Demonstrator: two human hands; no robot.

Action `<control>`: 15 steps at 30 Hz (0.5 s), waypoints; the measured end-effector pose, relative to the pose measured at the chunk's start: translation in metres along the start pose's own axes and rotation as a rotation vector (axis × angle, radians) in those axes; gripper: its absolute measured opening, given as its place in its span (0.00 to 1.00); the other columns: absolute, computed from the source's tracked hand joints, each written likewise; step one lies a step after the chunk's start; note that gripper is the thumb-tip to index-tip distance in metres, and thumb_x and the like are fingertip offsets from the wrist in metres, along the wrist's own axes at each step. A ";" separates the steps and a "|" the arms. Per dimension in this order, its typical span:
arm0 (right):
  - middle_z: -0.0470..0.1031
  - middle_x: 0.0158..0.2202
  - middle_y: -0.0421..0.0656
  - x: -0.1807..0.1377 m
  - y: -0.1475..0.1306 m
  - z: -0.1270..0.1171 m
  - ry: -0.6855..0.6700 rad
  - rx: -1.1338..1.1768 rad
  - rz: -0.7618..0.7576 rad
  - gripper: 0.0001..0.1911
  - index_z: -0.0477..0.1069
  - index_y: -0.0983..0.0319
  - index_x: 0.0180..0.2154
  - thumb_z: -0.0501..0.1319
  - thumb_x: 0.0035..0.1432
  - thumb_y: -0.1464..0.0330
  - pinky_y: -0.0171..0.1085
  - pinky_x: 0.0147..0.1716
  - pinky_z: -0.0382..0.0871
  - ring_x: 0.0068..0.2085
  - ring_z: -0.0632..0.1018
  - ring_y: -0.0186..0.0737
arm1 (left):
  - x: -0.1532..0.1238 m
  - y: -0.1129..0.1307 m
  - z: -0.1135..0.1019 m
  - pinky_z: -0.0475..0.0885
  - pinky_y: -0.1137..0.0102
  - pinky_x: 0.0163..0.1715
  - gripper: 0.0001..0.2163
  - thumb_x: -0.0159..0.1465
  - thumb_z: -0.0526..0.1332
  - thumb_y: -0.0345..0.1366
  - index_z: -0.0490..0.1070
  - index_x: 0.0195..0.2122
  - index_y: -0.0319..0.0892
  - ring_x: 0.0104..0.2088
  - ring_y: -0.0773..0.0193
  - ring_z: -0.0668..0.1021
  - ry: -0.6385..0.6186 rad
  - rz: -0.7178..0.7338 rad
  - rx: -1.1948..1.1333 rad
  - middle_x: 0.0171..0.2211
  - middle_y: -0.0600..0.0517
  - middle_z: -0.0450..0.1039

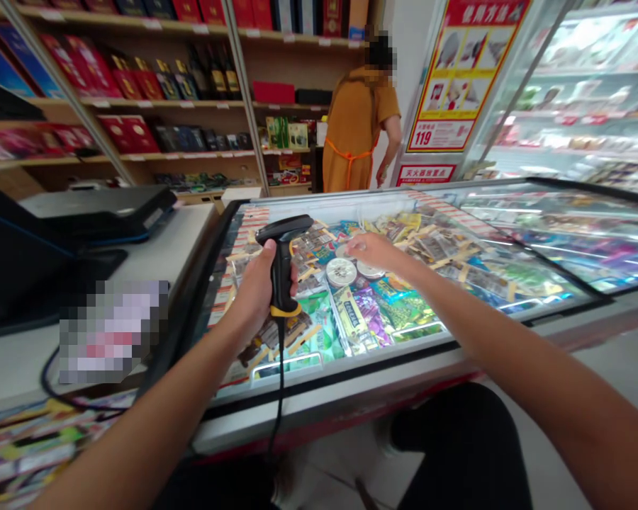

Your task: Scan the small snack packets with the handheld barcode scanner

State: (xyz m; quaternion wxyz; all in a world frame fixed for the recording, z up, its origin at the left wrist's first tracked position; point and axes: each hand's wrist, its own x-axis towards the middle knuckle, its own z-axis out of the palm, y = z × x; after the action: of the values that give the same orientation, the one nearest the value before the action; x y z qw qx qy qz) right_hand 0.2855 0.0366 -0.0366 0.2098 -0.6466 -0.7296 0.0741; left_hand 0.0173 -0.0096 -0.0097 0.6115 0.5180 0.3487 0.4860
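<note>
My left hand (259, 283) is wrapped round the handle of a black and yellow barcode scanner (283, 273), held upright with its head above the freezer's glass top. A cord runs down from the handle. My right hand (373, 252) is over the glass with its fingers curled together; whatever they may hold is hidden. Right by its fingertips is a pale round top, partly covered. Two round silver-topped containers, one left (341, 272) and one right (370, 270), are just below that hand. The right one is partly hidden by the hand.
The chest freezer (383, 363) holds many colourful packets under its glass. At left a counter (186, 244) bears dark checkout equipment (26, 248). Behind the freezer a person in an orange-brown apron (348, 138) stands by shelves (164, 105). A lit display case (590, 92) stands at right.
</note>
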 end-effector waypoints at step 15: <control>0.81 0.44 0.51 0.060 -0.008 0.049 0.089 -0.079 -0.003 0.16 0.76 0.62 0.42 0.65 0.65 0.56 0.43 0.47 0.70 0.48 0.80 0.52 | 0.000 -0.001 -0.003 0.63 0.76 0.12 0.25 0.64 0.58 0.62 0.68 0.36 0.42 0.14 0.69 0.70 0.008 -0.015 -0.003 0.20 0.56 0.70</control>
State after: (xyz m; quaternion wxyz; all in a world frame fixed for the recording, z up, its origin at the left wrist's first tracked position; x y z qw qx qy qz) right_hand 0.2542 0.1022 -0.0653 0.2166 -0.6559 -0.7229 0.0163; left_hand 0.0146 -0.0083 -0.0117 0.6146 0.5122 0.3545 0.4840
